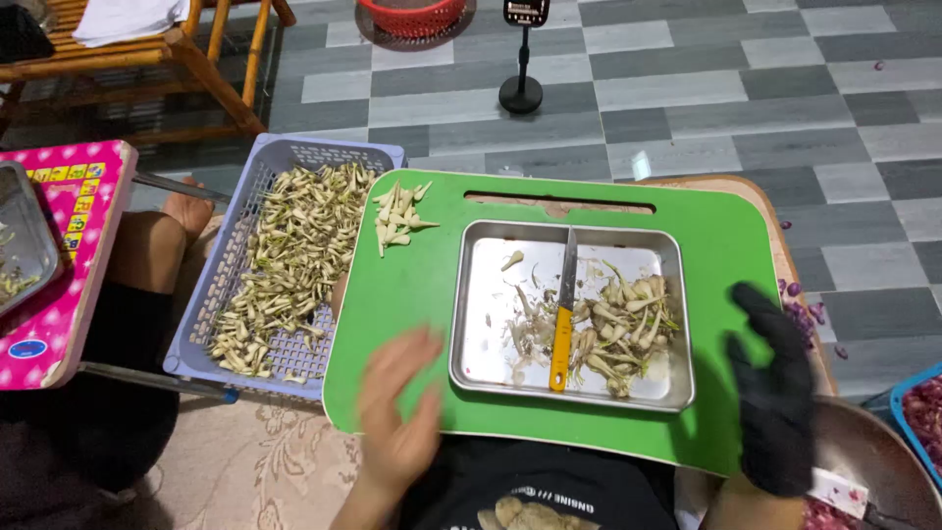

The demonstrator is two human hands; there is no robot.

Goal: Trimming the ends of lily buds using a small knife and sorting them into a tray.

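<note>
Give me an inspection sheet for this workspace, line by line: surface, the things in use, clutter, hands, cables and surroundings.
Surface: green lap tray with a slot handle at its far edge.
Things in use: metal tray holding a yellow-handled knife and trimmed bulbs; a small bulb pile on the green tray.
Clutter: lavender basket full of bulbs; purple peels on the floor.
Hands: left hand bare, open, blurred, over the tray's near edge; right hand in a black glove, open, empty.
Cables: nothing seen.
Surroundings: grey tiled floor, phone stand, red basket, bamboo bench, pink table.
</note>
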